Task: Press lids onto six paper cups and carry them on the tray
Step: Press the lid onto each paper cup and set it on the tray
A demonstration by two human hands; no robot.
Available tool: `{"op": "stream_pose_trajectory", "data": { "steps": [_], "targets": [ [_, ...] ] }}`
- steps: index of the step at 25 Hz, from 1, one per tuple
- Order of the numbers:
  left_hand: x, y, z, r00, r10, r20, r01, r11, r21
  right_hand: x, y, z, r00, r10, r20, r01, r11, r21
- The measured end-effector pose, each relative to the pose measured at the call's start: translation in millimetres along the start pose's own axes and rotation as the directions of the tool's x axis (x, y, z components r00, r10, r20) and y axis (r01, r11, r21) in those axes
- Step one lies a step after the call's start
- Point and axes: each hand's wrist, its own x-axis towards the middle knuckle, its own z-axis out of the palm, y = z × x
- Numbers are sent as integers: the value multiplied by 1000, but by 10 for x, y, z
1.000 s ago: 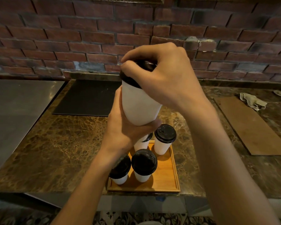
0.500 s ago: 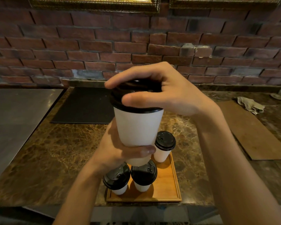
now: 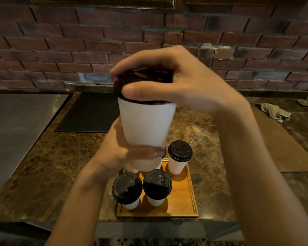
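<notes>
A white paper cup (image 3: 146, 125) is held up in the air above the wooden tray (image 3: 181, 203). My left hand (image 3: 121, 150) grips its lower part from the left. My right hand (image 3: 176, 82) curls over the black lid (image 3: 144, 80) on the cup's top, thumb on the near rim and fingers over the far rim. On the tray stand lidded white cups: one at front left (image 3: 127, 188), one at front middle (image 3: 157, 184), one at back right (image 3: 180, 156). Another cup behind the held one is mostly hidden.
The tray sits near the front edge of a brown marble counter (image 3: 60, 166). A black mat (image 3: 91, 112) lies at the back, a steel surface (image 3: 16, 125) at the left, a brown board (image 3: 281, 142) and a crumpled cloth (image 3: 276, 111) at the right. A brick wall stands behind.
The cup was tilted and is now upright. My right hand has shifted over the lid, with the thumb now on the near rim. The view has dropped slightly.
</notes>
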Motion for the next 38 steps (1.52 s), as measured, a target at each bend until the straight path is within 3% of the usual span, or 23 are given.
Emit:
{"op": "stream_pose_trajectory", "data": {
  "steps": [2,6,9,12,14,16,18,20,23,25,27,29,32,35,38],
  "targets": [
    [-10,21,-49,984,-26,179,38,997,-63,-47,63,-65,992,-85,92,67,981,183],
    [5,-1,-22,971,56,231,-45,997,-57,-45,11,8,989,-136,-56,144,972,188],
    [46,-31,77,986,152,74,-156,986,56,-75,-110,87,964,-33,-265,63,993,104],
    [110,-82,174,956,266,-123,-232,944,235,-31,-204,181,902,101,-420,-162,980,-113],
    [124,-75,195,959,180,-217,-127,963,238,49,-197,248,871,214,-442,-358,893,-274],
    [104,-105,180,968,73,-238,-30,983,181,84,-142,238,858,259,-444,-441,815,-376],
    [70,-120,140,983,21,-184,4,991,131,70,-125,126,935,190,-300,-295,887,-357],
    [43,-102,89,998,-20,-56,24,997,67,10,-101,-33,994,97,-45,-103,983,-152],
    [21,-76,40,994,-27,106,26,1000,9,-65,12,-183,993,-15,116,6,997,73],
    [34,-70,78,996,-6,94,5,1000,15,-59,-4,-166,997,35,72,-38,999,33],
    [77,-83,162,998,62,-17,-61,996,69,-38,-75,-83,990,126,-55,-130,990,-60],
    [122,-96,233,977,154,-145,-134,981,138,4,-122,47,948,201,-246,-246,954,-172],
    [159,-107,274,958,106,-265,-73,989,131,68,-132,247,871,201,-448,-361,882,-304],
    [147,-123,221,956,90,-281,-41,984,175,46,-125,145,925,136,-355,-248,924,-291],
    [87,-74,82,995,12,-101,0,993,118,-29,-75,-52,997,4,-77,-10,997,-70]
  ]
}}
